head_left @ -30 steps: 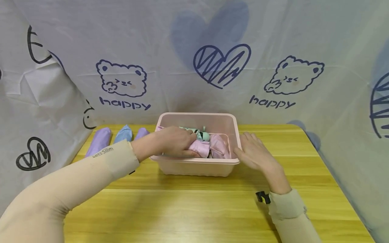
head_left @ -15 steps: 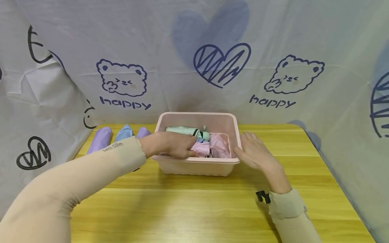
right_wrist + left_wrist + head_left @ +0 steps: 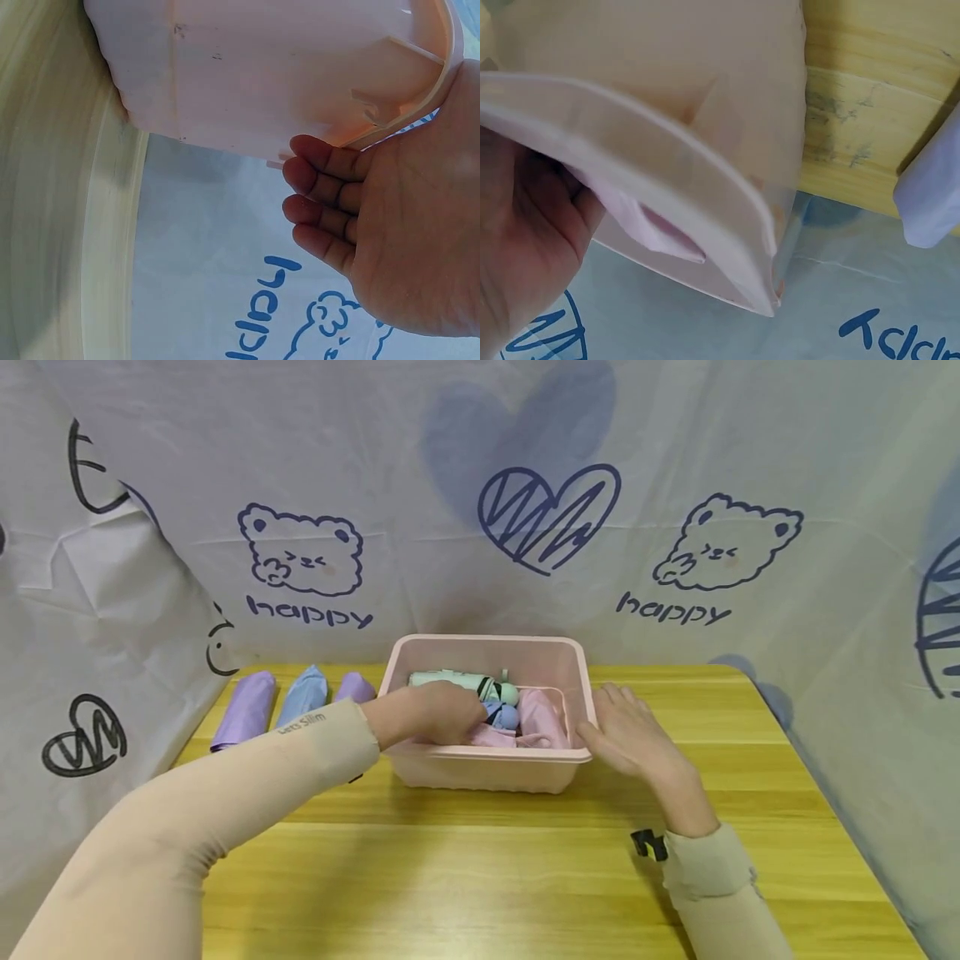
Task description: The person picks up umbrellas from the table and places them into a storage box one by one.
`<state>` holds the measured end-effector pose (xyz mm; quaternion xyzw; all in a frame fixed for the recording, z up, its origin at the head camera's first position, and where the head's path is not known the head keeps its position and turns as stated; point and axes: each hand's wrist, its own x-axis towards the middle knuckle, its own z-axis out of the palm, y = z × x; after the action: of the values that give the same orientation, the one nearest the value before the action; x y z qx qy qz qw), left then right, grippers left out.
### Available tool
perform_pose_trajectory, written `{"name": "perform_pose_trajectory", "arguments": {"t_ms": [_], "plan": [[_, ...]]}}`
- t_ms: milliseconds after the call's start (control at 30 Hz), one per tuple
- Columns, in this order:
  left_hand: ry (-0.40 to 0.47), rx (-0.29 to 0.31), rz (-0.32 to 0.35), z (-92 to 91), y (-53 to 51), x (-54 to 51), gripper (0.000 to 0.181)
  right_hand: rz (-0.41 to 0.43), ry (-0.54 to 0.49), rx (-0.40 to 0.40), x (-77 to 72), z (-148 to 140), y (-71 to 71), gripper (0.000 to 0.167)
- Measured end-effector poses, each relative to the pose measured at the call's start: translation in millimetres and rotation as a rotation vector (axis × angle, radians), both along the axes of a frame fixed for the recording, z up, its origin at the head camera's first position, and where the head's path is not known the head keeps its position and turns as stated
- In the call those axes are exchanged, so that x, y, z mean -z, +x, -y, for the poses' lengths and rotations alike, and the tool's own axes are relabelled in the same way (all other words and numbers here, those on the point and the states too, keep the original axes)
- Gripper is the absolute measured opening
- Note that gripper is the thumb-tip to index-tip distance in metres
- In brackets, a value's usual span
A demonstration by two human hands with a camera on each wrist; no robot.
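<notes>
A pale pink plastic bin (image 3: 480,777) holds folded umbrellas. The mint-green one (image 3: 453,680) lies along the back, its round knob to the right. In front of it shows the knob of a blue umbrella (image 3: 502,717). Pink fabric (image 3: 543,722) fills the right end, and more pink cloth (image 3: 649,229) appears under the rim in the left wrist view. My left hand (image 3: 442,712) reaches down into the bin over the blue umbrella and pink cloth; its fingertips are hidden. Beside the bin's right rim, my right hand (image 3: 626,735) has extended fingers and touches the rim.
Left of the bin lie a purple wrapped bundle (image 3: 247,708), a blue one (image 3: 303,693) and a smaller purple one (image 3: 355,687). The wooden table (image 3: 465,877) ends at a printed cloth backdrop (image 3: 420,568).
My left hand has shifted slightly right within the bin and looks more bent. The pink cloth sits lower, and more of the blue knob shows. The right hand has stayed put.
</notes>
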<state>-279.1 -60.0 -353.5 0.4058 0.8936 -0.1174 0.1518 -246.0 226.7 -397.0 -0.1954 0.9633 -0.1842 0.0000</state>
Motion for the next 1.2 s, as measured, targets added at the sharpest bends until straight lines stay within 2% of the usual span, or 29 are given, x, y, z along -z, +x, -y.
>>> {"name": "perform_pose_trajectory", "arguments": {"t_ms": [133, 233, 400, 533, 833, 1033, 1200], "plan": [[-0.009, 0.056, -0.085, -0.3, 1.6, 2.7, 0.015, 0.006, 0.004, 0.003, -0.3, 0, 0.3, 0.053], [-0.002, 0.083, -0.124, -0.2, 2.3, 3.3, 0.017, 0.007, 0.004, 0.005, -0.8, 0, -0.1, 0.053], [0.023, 0.105, -0.139, 0.4, 1.9, 1.7, 0.019, 0.000, 0.002, 0.004, -2.7, -1, -0.6, 0.049], [0.060, 0.116, -0.154, 2.5, 0.7, 1.6, 0.027, 0.002, -0.002, 0.009, -3.3, 0, 0.0, 0.051], [0.120, 0.047, -0.089, 11.2, 5.5, -2.7, 0.028, 0.000, -0.003, 0.006, -1.2, 1, 0.5, 0.051], [0.170, 0.000, -0.116, 17.4, 11.6, -8.6, 0.035, 0.001, 0.007, 0.006, -1.1, 0, 0.9, 0.053], [0.224, -0.039, -0.142, 23.8, 14.7, -12.7, 0.038, -0.008, 0.011, -0.002, -2.0, 0, 0.3, 0.049]]}}
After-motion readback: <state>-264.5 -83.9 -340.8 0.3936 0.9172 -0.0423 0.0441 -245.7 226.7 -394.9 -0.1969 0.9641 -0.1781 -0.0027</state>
